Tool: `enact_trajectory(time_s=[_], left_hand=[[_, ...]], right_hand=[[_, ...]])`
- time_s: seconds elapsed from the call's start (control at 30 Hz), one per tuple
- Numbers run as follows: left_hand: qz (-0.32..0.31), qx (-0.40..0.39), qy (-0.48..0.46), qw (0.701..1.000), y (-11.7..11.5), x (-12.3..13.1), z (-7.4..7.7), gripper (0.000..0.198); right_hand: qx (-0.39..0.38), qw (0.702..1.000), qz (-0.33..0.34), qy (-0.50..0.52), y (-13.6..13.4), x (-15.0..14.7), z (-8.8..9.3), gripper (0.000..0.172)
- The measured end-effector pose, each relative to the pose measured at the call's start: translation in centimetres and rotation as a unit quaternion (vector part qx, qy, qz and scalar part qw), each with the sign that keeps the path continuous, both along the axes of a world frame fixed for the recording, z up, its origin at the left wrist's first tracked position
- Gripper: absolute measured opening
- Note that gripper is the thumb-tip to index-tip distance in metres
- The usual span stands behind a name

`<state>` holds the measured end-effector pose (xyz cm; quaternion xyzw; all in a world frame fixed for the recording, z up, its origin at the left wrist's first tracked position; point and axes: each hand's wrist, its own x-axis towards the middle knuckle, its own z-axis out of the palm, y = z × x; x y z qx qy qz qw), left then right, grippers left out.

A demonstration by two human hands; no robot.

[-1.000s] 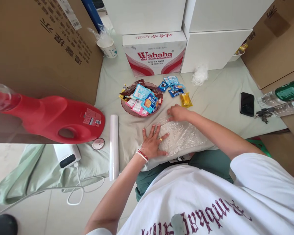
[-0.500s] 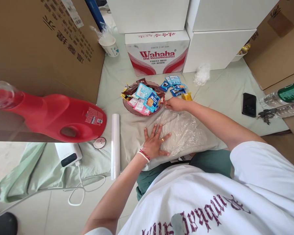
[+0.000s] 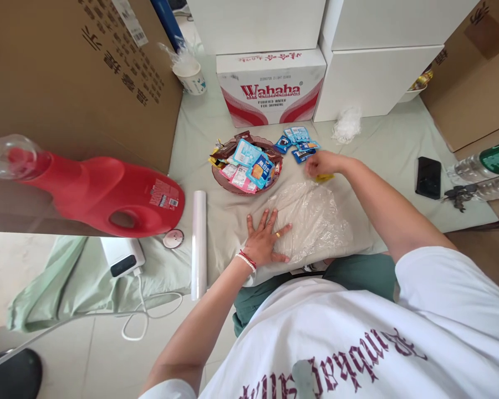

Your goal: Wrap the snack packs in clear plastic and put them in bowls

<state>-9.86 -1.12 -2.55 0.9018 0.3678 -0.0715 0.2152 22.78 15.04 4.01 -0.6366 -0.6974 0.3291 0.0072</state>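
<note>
My left hand (image 3: 264, 244) is lying flat with fingers spread, grasping nothing and pressing on the left edge of the crumpled clear film (image 3: 320, 221). The film is spreading rightward from that palm across the cloth-covered tabletop (image 3: 393, 172), between my left hand and my right forearm; its rumpled outline is hiding any clear long axis. My right hand (image 3: 322, 166) is curling just beyond the film's far edge, over a partly covered yellow packet (image 3: 325, 178); I cannot tell whether its fingers are gripping anything. The film is lying on the near side of that hand, so my left is the nearer one.
</note>
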Motion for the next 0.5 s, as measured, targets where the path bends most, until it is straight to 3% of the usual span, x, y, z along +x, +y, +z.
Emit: enact_trajectory(time_s=[0.07, 0.13, 0.2, 0.3, 0.37, 0.43, 0.5], left_hand=[[0.003, -0.003, 0.006, 1.0, 0.1, 0.1, 0.1, 0.119], [0.01, -0.01, 0.009, 1.0, 0.2, 0.1, 0.2, 0.123], [0.019, -0.019, 0.008, 1.0, 0.3, 0.1, 0.3, 0.117], [0.038, -0.027, 0.0, 0.999, 0.4, 0.2, 0.3, 0.088], [0.055, -0.015, -0.003, 0.998, 0.2, 0.3, 0.2, 0.07], [0.068, 0.006, -0.002, 0.998, 0.0, 0.6, 0.0, 0.063], [0.071, 0.024, 0.001, 0.997, -0.2, 0.8, -0.2, 0.061]], right_hand=[[0.128, 0.987, -0.095, -0.017, -1.4, 0.8, 0.7, 0.012], [0.21, 0.968, -0.136, -0.01, -4.7, 0.2, 0.9, 0.017], [0.224, 0.97, -0.084, 0.028, -9.7, -1.6, 0.4, 0.022], [0.224, 0.955, 0.164, 0.103, -18.3, -4.6, -1.6, 0.026], [0.237, 0.933, 0.254, 0.098, -23.5, -5.4, -3.2, 0.025], [0.247, 0.928, 0.264, 0.092, -27.4, -4.6, -4.5, 0.027], [0.25, 0.938, 0.221, 0.096, -29.9, -2.9, -5.1, 0.032]])
